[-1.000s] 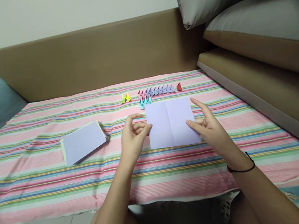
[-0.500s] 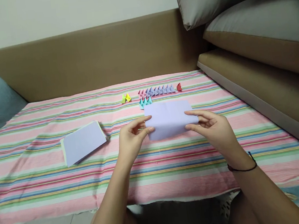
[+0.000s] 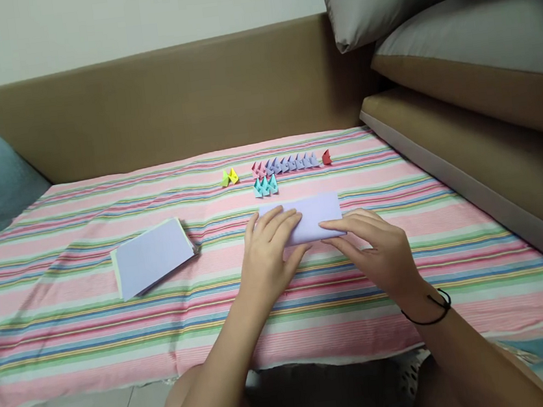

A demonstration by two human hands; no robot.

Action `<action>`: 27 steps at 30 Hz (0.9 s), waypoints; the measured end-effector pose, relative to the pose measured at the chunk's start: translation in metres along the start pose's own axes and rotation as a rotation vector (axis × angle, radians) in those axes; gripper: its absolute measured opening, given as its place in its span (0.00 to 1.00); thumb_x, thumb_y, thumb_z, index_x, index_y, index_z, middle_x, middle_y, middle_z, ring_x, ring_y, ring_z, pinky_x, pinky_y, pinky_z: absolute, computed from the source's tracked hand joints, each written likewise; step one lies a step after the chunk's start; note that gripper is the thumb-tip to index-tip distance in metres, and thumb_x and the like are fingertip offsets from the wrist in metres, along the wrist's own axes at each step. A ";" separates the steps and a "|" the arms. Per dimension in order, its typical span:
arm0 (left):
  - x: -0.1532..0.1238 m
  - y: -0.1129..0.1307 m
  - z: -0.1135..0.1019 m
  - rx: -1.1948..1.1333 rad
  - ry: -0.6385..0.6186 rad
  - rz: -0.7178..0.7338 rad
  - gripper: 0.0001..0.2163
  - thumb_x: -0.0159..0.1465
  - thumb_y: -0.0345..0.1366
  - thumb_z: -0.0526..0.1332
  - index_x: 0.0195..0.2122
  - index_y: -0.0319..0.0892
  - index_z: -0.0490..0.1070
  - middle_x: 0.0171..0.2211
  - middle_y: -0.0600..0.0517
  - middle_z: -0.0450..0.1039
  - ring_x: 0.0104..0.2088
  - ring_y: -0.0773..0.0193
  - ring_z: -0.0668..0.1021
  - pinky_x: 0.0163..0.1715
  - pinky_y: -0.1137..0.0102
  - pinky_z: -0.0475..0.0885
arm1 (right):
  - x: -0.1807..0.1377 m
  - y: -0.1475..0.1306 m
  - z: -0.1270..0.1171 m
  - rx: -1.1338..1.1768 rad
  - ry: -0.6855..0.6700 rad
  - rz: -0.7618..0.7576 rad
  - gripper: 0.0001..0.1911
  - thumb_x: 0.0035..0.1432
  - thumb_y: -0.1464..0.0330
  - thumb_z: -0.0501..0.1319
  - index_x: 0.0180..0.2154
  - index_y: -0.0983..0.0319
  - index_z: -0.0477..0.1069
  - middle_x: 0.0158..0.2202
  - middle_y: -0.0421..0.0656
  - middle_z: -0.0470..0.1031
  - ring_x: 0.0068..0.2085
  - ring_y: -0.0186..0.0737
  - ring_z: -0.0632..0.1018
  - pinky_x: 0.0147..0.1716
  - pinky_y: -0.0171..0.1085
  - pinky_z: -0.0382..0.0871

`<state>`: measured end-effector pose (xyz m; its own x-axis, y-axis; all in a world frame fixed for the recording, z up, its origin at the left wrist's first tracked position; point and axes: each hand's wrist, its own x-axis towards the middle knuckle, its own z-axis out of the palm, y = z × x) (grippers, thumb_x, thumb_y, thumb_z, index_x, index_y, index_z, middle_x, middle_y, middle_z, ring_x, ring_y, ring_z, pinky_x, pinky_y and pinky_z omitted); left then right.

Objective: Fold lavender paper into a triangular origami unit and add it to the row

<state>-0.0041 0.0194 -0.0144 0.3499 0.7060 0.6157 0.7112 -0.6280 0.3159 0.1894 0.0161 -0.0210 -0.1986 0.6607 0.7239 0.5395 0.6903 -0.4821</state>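
A lilac sheet of paper (image 3: 316,213), folded into a narrow strip, lies on the striped cloth (image 3: 70,331) in front of me. My left hand (image 3: 270,252) rests flat on the strip's left end with its fingers stretched out. My right hand (image 3: 380,253) presses the strip's near edge on the right, fingers extended and close together. A black band circles my right wrist.
A stack of lilac paper (image 3: 153,256) lies to the left. Behind the strip stands a row of small folded pieces (image 3: 289,163), pink, lilac and red, with teal ones (image 3: 264,186) in front and yellow ones (image 3: 229,177) to the left. Brown cushions (image 3: 479,134) and grey pillows (image 3: 472,30) flank the right.
The sheet lay open with a centre crease, then both hands folded its near half over. Now it is a narrow strip and both hands press down on it.
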 end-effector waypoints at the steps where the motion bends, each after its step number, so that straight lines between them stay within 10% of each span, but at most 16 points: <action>1: 0.000 0.001 0.000 -0.009 0.003 -0.017 0.16 0.61 0.38 0.61 0.51 0.46 0.68 0.50 0.47 0.73 0.55 0.55 0.69 0.59 0.55 0.52 | 0.000 0.000 0.000 0.000 -0.006 0.004 0.10 0.57 0.70 0.62 0.42 0.54 0.74 0.33 0.41 0.78 0.37 0.44 0.76 0.39 0.45 0.70; 12: 0.002 0.005 0.000 -0.302 0.017 -0.193 0.10 0.59 0.40 0.62 0.40 0.45 0.76 0.37 0.49 0.79 0.39 0.57 0.77 0.43 0.65 0.67 | 0.001 -0.003 0.001 0.192 0.100 0.277 0.21 0.54 0.67 0.65 0.50 0.56 0.69 0.44 0.44 0.76 0.46 0.45 0.75 0.48 0.45 0.69; 19: 0.003 0.013 0.003 -0.874 0.056 -0.673 0.12 0.57 0.44 0.64 0.35 0.43 0.79 0.35 0.50 0.79 0.34 0.59 0.77 0.31 0.70 0.68 | 0.003 0.007 0.009 0.550 0.060 0.510 0.38 0.48 0.63 0.68 0.58 0.53 0.56 0.59 0.48 0.63 0.57 0.47 0.67 0.52 0.46 0.66; 27: 0.004 0.015 0.016 -1.409 0.130 -0.997 0.14 0.52 0.44 0.68 0.33 0.39 0.76 0.29 0.51 0.77 0.27 0.68 0.74 0.27 0.74 0.67 | -0.001 -0.005 0.022 0.846 -0.117 0.723 0.18 0.53 0.61 0.64 0.45 0.60 0.69 0.47 0.47 0.75 0.47 0.44 0.76 0.46 0.43 0.71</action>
<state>0.0173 0.0184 -0.0186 0.0446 0.9851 -0.1658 -0.4554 0.1678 0.8743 0.1692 0.0179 -0.0302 -0.1629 0.9807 0.1080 -0.1625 0.0813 -0.9834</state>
